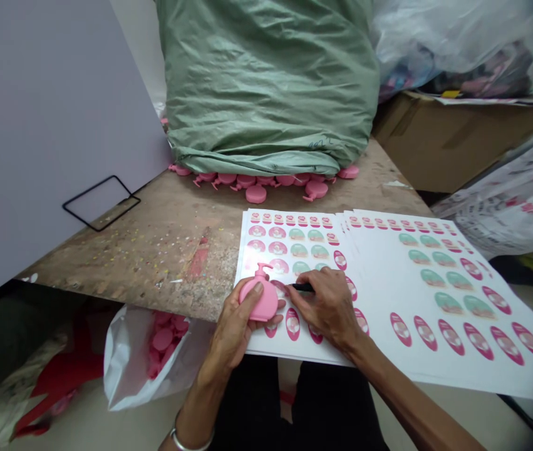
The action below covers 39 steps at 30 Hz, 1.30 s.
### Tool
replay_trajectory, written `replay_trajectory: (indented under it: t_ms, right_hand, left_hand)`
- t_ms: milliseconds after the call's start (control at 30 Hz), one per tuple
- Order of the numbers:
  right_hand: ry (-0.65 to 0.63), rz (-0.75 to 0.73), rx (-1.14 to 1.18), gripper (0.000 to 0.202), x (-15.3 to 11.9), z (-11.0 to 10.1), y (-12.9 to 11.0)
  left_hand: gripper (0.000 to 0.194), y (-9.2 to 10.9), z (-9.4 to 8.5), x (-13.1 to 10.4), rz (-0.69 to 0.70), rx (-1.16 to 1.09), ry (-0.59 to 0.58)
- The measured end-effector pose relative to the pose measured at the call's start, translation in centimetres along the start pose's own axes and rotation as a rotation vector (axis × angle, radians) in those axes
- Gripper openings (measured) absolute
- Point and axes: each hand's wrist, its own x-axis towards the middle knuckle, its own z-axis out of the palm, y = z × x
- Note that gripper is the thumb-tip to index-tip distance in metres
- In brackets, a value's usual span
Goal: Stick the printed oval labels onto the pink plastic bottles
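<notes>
My left hand (242,316) is closed round a small pink pump bottle (261,300), its nozzle pointing up and to the right. Close beside it, my right hand (329,300) grips a slim black tool (302,287), whose tip I cannot make out. The right fingertips are by an oval pink sticker (279,289), near the bottle's right side; whether they touch it is unclear. Under both hands lies a white sticker sheet (242,250) with rows of pink and green labels, partly covered by the hands.
A second, partly bare sticker sheet (379,269) lies to the right. Behind, a big green sack (270,81) stands above several pink bottles (255,194). A white bag (123,357) of pink pieces hangs below the worn wooden table (163,250). A grey panel (59,125) rises at left.
</notes>
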Motion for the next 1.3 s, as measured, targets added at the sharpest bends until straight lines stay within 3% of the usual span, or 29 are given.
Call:
replay_trajectory:
  t_ms: [100, 233, 333, 467, 633, 967, 1300]
  right_hand:
    - [-0.001, 0.106, 0.149, 0.016, 0.2, -0.5, 0.2]
    - [0.003, 0.384, 0.435, 0.02, 1.2, -2.1, 0.6]
    - [-0.008, 0.462, 0.544, 0.021, 1.8, -3.7, 0.4]
    - [-0.072, 0.395, 0.627, 0.021, 2.0, -5.0, -1.5]
    - [-0.098, 0.234, 0.608, 0.017, 1.9, -5.5, -3.5]
    - [-0.089, 0.201, 0.561, 0.016, 1.3, -5.6, -3.2]
    - [-0.062, 0.168, 0.519, 0.016, 1.6, -5.6, -3.7]
  left_hand:
    - [0.04, -0.2, -0.1, 0.0, 0.025, -0.032, 0.0]
    - [0.04, -0.2, -0.2, -0.2, 0.054, -0.063, 0.011]
    - [0.043, 0.4, 0.1, -0.7, 0.041, -0.087, 0.03]
    - [0.052, 1.2, 1.1, -1.7, 0.035, -0.141, 0.083]
    - [0.047, 1.2, 2.2, -2.4, 0.067, -0.104, 0.068]
    - [0.053, 0.4, 3.2, -2.5, 0.08, -0.085, -0.027]
    - [0.051, 0.4, 3.1, -2.4, 0.08, -0.084, 0.01]
